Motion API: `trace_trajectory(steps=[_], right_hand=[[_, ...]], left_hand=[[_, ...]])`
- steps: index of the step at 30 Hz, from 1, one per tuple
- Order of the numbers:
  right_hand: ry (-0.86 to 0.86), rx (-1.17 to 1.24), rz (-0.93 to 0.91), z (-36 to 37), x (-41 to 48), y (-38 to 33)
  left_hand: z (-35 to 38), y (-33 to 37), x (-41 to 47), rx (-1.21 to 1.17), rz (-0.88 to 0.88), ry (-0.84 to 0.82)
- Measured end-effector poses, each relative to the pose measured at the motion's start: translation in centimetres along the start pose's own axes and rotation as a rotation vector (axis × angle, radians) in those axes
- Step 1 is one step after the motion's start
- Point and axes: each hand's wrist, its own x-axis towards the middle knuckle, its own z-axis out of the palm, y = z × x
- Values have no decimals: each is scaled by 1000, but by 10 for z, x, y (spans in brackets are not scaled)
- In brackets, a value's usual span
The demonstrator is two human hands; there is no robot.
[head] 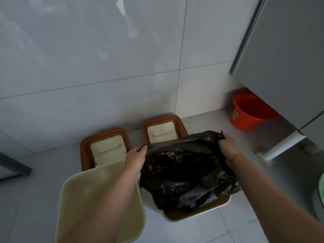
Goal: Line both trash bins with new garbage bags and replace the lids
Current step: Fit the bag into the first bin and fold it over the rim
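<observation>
Both hands pinch the mouth of a black garbage bag (184,165), the left hand (135,159) at its left edge and the right hand (228,146) at its right, spreading it over the right cream bin (222,203). It seems to dip inside. The left cream bin (78,190) stands unlined beside it, with both brown-rimmed lids (105,146) on the floor by the wall.

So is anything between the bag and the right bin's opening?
Nothing visible. The left hand and right hand hold the bag directly over the right bin; both lids are off, by the wall behind.
</observation>
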Motion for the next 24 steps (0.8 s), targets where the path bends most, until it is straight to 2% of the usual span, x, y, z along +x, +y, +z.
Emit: trace_trajectory(steps=[3,5,9,13,18,21,24], right_hand=[[-131,56,44,2,9,-1],[-186,15,66,4,14,1],[-55,10,81,18,34,10],[32,117,270,30,53,24],[-48,183,495,27,57,48],[-43,231,512,17,51,52],[-72,288,549,5,38,50]], left_hand=[[7,5,13,-72,-94,-14],[12,7,25,-43,-76,36],[22,10,43,89,-53,139],[32,10,50,175,-133,117],[39,-7,45,-153,-419,-11],[36,-19,25,-296,-616,-52],[25,-21,5,-359,-699,-90]])
